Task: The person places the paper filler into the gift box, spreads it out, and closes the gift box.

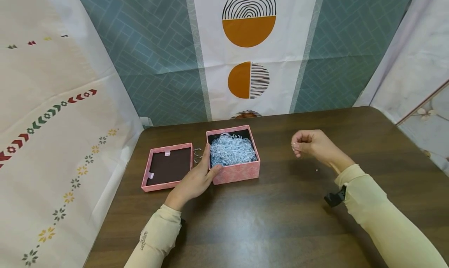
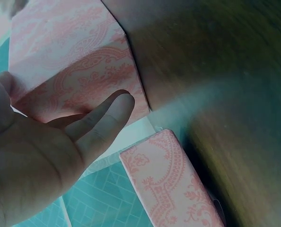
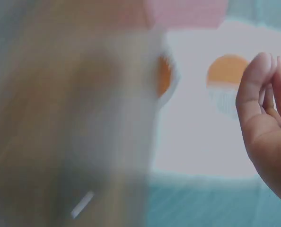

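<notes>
This looks like a makeshift recording booth, not a lived-in room: a dark wooden table (image 1: 280,221) is closed in by hung printed cloths, a teal one with orange half-circles (image 1: 248,46) at the far side (fold creases still show) and a cream patterned cloth (image 1: 52,124) at left.

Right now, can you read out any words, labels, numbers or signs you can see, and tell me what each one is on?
Left sleeve: a small dark print near the cuff, too small and turned sideways to read.
Pink box, lid, wall cloths: only patterns, no words or numbers.
Both wrist views: no text shows.
</notes>
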Demonstrator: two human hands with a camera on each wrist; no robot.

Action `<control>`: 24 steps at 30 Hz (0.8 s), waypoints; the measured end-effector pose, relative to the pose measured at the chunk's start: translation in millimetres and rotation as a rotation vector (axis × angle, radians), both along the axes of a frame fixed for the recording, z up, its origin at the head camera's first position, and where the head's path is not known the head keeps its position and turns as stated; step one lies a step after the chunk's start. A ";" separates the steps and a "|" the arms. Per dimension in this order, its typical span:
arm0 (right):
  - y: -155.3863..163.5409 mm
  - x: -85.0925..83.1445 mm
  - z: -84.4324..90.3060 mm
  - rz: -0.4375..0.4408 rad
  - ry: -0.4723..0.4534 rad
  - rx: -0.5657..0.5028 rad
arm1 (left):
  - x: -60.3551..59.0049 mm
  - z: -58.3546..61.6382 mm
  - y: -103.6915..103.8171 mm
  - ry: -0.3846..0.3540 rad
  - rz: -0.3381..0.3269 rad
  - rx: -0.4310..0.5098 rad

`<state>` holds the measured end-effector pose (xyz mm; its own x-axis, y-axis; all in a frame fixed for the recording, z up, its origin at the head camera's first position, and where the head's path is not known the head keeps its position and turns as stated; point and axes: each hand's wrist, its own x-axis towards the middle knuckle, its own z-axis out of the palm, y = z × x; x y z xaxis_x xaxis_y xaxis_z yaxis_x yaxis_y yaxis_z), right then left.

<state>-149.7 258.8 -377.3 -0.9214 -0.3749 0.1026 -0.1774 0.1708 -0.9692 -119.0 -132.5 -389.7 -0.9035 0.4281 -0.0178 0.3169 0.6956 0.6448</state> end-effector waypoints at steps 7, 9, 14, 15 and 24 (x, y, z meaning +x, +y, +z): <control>-90.6 -19.2 42.2 -0.080 0.306 0.113 | 0.5 -0.9 -0.8 0.019 -0.002 -0.003; -106.9 -24.9 47.8 -0.122 0.351 0.173 | 0.6 -1.0 0.1 0.012 0.000 -0.003; -131.8 -35.7 55.7 -0.127 0.352 0.288 | 0.5 -2.3 1.9 -0.001 0.008 -0.003; -134.8 -36.5 57.4 -0.114 0.346 0.308 | 0.4 -2.0 2.2 -0.004 0.009 -0.004; -146.1 -36.3 75.5 -0.065 0.332 0.342 | -1.3 -1.0 -2.9 -0.001 0.010 0.022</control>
<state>-185.9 112.7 -301.8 -0.8824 -0.3810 0.2760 -0.4460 0.4910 -0.7483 -120.4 -135.4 -390.8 -0.9080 0.4190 -0.0093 0.3089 0.6842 0.6607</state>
